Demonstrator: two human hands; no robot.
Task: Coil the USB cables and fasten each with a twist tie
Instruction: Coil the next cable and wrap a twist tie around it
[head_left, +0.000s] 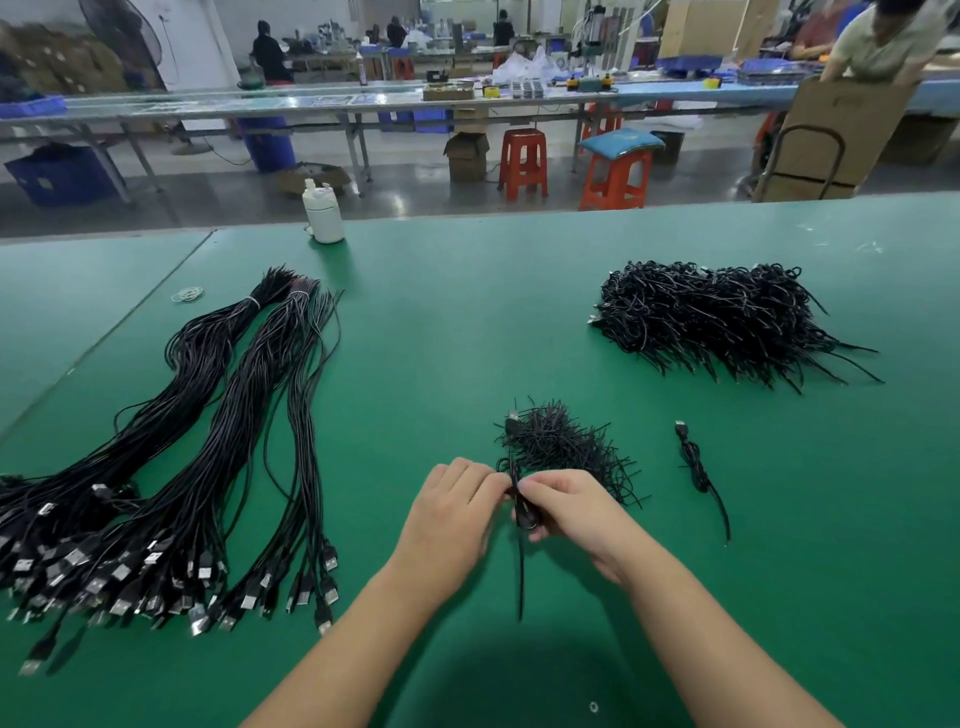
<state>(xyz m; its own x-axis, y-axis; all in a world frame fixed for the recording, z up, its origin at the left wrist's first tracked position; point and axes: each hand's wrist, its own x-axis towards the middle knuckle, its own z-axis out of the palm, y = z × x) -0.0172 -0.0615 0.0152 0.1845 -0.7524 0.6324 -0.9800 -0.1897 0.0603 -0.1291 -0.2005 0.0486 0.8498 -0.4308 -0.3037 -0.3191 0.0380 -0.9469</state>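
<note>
Coiled black cable (521, 514) between hands

The table (467, 322) under my work is green. My USB cables (171, 467) are black with silver plugs, the twist ties (561, 441) black, the bottle (323, 213) white, stools (522, 161) orange-red.

I count two hands, left (451, 512) and right (563, 501), sharing one cable (521, 561). One coiled cable (698, 470) lies alone, right. Three heaps: loose cables (171, 467), twist ties (563, 447), finished coils (722, 322). One white bottle (323, 212), far. Two orange stools (522, 162).
</note>
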